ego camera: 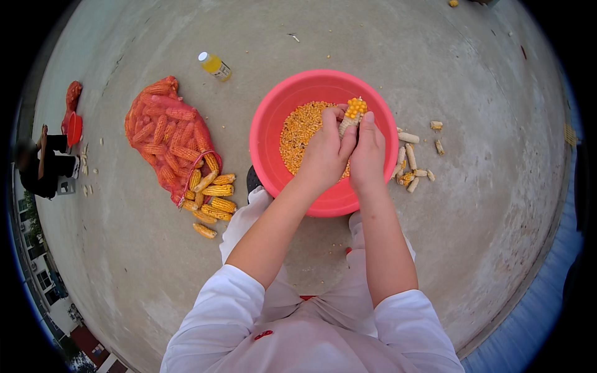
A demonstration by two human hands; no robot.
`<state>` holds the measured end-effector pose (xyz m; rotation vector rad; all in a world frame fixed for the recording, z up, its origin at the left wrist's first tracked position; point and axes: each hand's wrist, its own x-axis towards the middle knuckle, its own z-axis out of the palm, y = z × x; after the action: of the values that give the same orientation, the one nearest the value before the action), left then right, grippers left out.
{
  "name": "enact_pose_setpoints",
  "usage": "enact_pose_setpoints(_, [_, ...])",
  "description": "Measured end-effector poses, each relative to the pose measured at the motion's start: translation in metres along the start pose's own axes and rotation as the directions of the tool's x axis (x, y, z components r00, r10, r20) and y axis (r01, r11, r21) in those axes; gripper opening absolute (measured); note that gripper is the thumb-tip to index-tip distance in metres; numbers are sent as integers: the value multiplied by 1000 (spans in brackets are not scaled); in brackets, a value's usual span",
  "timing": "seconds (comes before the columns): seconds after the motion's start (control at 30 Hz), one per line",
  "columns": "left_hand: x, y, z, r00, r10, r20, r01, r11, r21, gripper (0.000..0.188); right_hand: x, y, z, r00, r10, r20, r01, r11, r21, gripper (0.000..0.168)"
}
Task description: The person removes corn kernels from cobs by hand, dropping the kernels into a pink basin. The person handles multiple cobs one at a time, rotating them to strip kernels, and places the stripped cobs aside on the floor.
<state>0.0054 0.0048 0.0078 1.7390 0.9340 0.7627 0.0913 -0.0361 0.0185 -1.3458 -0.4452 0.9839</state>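
Above a red plastic basin (266, 140), both my hands are closed around one corn cob (356, 108). Yellow kernels cover its far end, while the part nearer my hands is bare. My left hand (328, 149) grips it from the left, fingers partly hidden behind it. My right hand (368, 151) holds it from the right, thumb along its side. Loose corn kernels (298, 135) are heaped in the basin below, partly hidden by my left hand. The basin stands on the ground between my feet.
Left of the basin lies a red mesh sack of corn (163, 135), with whole ears (218, 190) spilling from its mouth. A bottle of yellow drink (215, 66) is beyond. Stripped cobs (410, 156) lie right. Far left, a person (39, 163) sits by another red basin (74, 129).
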Motion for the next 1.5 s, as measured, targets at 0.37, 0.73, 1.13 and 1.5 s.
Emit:
enact_pose_setpoints(0.37, [2, -5, 1, 999, 49, 24, -46, 991, -128, 29, 3, -1, 10, 999, -24, -36, 28, 991, 129, 48])
enact_pose_setpoints(0.73, [-1, -6, -1, 998, 56, 1, -56, 998, -14, 31, -3, -13, 1, 994, -75, 80, 92, 968, -233, 44])
enact_pose_setpoints(1.13, [0, -4, -7, 999, 40, 14, -40, 999, -12, 33, 0, -12, 8, 982, -117, 149, 127, 990, -66, 48])
enact_pose_setpoints(1.5, [-2, -3, -7, 999, 15, 43, -17, 998, 63, 39, 1, -12, 9, 986, -130, 109, 128, 992, 20, 52])
